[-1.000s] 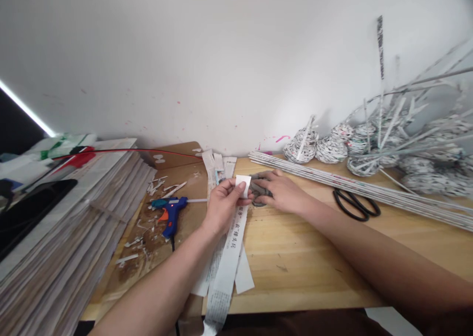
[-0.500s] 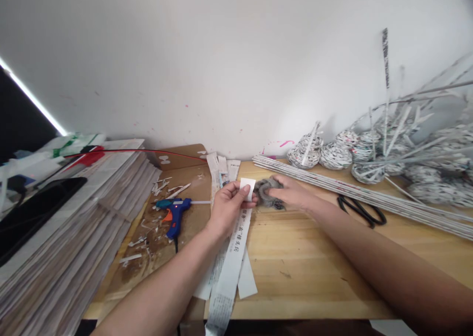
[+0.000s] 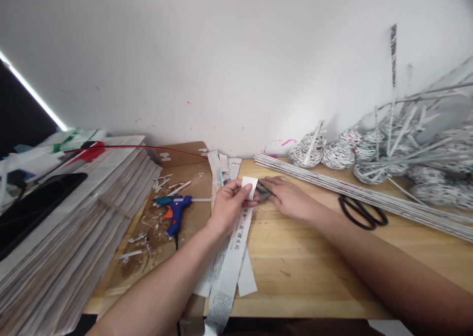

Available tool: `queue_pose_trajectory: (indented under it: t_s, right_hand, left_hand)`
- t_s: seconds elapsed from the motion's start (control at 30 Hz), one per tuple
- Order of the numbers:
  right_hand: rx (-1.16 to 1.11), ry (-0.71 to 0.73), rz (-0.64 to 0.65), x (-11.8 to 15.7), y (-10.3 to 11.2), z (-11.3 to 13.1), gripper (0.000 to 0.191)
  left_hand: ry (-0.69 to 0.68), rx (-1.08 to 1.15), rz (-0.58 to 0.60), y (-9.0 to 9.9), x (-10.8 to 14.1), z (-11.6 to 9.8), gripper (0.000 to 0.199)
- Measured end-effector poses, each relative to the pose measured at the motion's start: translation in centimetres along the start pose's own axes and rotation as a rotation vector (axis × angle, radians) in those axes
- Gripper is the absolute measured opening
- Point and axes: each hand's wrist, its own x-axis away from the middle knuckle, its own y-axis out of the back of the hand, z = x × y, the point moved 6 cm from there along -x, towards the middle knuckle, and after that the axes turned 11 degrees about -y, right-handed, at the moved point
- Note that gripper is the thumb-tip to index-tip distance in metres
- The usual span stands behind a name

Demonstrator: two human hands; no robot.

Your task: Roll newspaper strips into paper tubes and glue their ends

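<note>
Grey wad (image 3: pixel 263 193) partly hidden by right hand (image 3: pixel 290 197), small print on paper strip (image 3: pixel 228 277) illegible

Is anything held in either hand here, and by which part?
Left hand: a white paper piece, pinched by its lower part. Right hand: on a grey cloth; whether it grips it cannot be told.

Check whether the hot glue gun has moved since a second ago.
No, the hot glue gun shows no shift either way against the brown cardboard beneath it.
</note>
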Motion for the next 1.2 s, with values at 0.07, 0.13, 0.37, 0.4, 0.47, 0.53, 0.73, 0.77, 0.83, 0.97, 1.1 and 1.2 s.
queue_pose_trajectory:
  t_s: [0.07, 0.13, 0.37, 0.4, 0.47, 0.53, 0.73, 0.77, 0.83, 0.97, 1.1, 1.2]
  right_hand:
    - [-0.001, -0.056, -0.067, -0.6, -0.6, -0.3, 0.044]
    - [-0.012, -0.105, -0.116, -1.0, -1.0, -0.4, 0.044]
    - [-0.002, -0.11, -0.206, -0.1, 0.7, -0.1, 0.051]
    - [0.009, -0.094, -0.19, 0.1, 0.9, 0.0, 0.048]
    - [0.014, -0.074, -0.131, 0.1, 0.8, 0.2, 0.044]
    - [0.011, -0.086, -0.1, 0.1, 0.7, 0.1, 0.045]
    - [-0.179, -0.131, -0.34, 0.6, 3.2, 0.4, 0.033]
    - [-0.303, -0.138, -0.334, 0.7, 3.6, 0.5, 0.028]
    - [-0.593, -0.201, -0.214, 0.5, 3.7, 0.5, 0.028]
    - [-0.954, -0.265, 0.157, 0.4, 2.7, 1.6, 0.035]
    - [-0.978, -0.236, 0.206, 0.6, 2.5, 2.1, 0.034]
    - [-0.985, -0.283, 0.152, 0.6, 2.3, 1.8, 0.034]
  left_hand:
    - [0.01, -0.007, 0.016, -0.1, 0.1, 0.2, 0.027]
    - [0.026, -0.015, 0.042, -0.2, 0.2, 0.4, 0.027]
    - [0.045, -0.036, 0.077, -0.4, 0.4, 0.9, 0.029]
    - [0.046, -0.033, 0.072, -0.4, 0.4, 0.9, 0.029]
    - [0.051, -0.023, 0.063, -0.3, 0.3, 0.8, 0.029]
    - [0.059, -0.015, 0.064, -0.3, 0.4, 0.8, 0.028]
    - [0.066, 0.006, 0.05, -0.3, 0.4, 0.7, 0.028]
    - [0.064, 0.007, 0.047, -0.3, 0.4, 0.7, 0.028]
    - [0.064, 0.012, 0.051, -0.3, 0.4, 0.7, 0.029]
    - [0.075, 0.011, 0.067, -0.5, 0.4, 0.6, 0.03]
    - [0.079, -0.01, 0.078, -0.5, 0.4, 0.5, 0.03]
    - [0.075, -0.043, 0.099, -0.5, 0.4, 0.6, 0.03]
